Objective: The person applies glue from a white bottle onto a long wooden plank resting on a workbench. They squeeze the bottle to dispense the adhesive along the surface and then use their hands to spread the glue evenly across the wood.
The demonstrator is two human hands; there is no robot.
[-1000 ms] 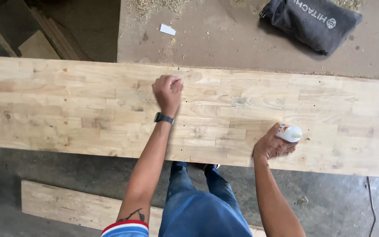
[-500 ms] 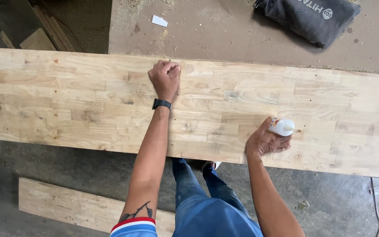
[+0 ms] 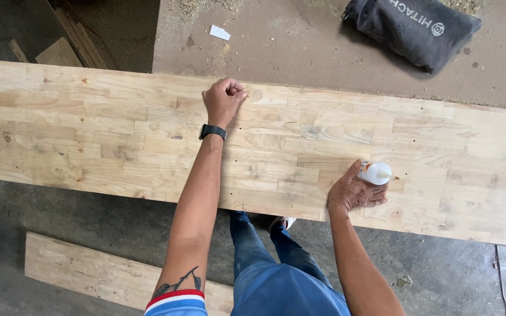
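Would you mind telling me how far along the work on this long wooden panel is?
Done: little is visible; the long pale finger-jointed wooden panel shows no glue bead or filled spots that I can make out. In hand: the right hand holds a small white squeeze bottle, nozzle pointing right along the board, while the left hand rests fisted near the far edge. Left: apparently most of the surface, including its small dark holes.

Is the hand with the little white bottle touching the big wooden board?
Touching. The head view shows the right hand resting flat on the wooden board, with its fingers wrapped around the white bottle and no gap under the palm.
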